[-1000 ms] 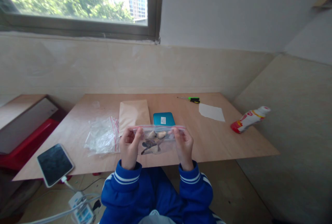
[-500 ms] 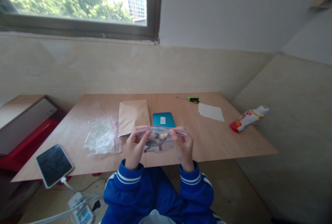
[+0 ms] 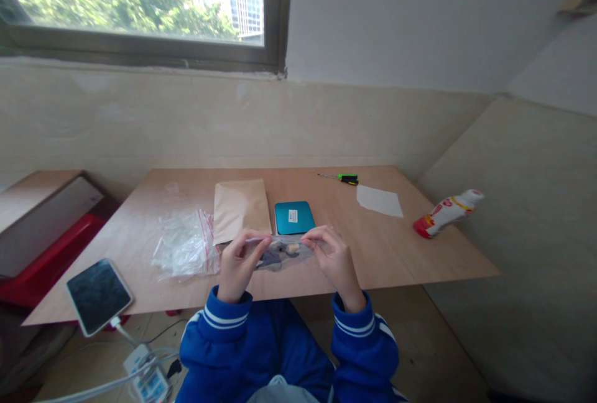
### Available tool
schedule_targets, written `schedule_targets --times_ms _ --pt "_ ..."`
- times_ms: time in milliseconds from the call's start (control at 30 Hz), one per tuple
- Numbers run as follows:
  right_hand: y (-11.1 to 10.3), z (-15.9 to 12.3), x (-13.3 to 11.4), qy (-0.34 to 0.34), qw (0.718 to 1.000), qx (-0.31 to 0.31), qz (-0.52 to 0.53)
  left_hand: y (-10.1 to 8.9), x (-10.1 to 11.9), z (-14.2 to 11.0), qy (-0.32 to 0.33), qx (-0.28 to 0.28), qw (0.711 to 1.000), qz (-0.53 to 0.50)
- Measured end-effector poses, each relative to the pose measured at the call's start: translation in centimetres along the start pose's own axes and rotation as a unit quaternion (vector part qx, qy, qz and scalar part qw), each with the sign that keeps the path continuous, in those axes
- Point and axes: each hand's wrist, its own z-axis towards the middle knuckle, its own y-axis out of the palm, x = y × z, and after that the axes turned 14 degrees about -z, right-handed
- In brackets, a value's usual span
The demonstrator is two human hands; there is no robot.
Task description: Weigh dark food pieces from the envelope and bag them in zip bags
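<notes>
Between my two hands, near the table's front edge, is a clear zip-lock bag [image 3: 284,257] with dark grey and tan pieces inside; I cannot make out what they are. My left hand [image 3: 239,263] pinches the bag's top edge at its left part, thumb against fingers. On the other side my right hand [image 3: 332,260] pinches the same edge with thumb and forefinger. Just beyond the bag lies a flat teal box [image 3: 295,217] with a white label. A brown paper envelope [image 3: 241,207] lies behind my left hand.
Several clear zip-lock bags [image 3: 184,247] lie piled at left. A tablet [image 3: 100,297] with a white cable overhangs the front left edge. Farther back are a green-and-black screwdriver [image 3: 345,178] and white paper [image 3: 380,201]. A red-and-white bottle [image 3: 448,213] stands at right.
My right hand has shifted its pinch along the bag's top edge toward the left, its wrist swinging right. The bag's top has tilted flatter, and the teal box shows more fully.
</notes>
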Motion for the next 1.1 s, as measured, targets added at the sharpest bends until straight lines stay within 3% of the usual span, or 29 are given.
schedule_targets --times_ms 167,333,567,867,1100 --pt "0.7 -0.1 -0.2 -0.007 0.996 0.039 -0.083 0.1 0.3 0.0 0.026 -0.004 1.0 0.015" --pt "0.8 -0.1 -0.8 -0.009 0.992 0.03 -0.125 0.0 -0.2 -0.1 0.008 0.013 1.0 0.026" --pt "0.6 0.1 -2.0 -0.061 0.991 -0.033 -0.115 0.2 -0.5 -0.3 -0.022 -0.015 1.0 0.005" --pt "0.8 0.1 -1.8 -0.061 0.995 0.025 -0.071 0.1 -0.2 -0.3 0.005 -0.07 0.998 -0.004" --pt "0.7 0.1 -2.4 -0.05 0.997 -0.012 -0.049 0.3 -0.9 -0.4 -0.013 0.023 0.998 -0.054"
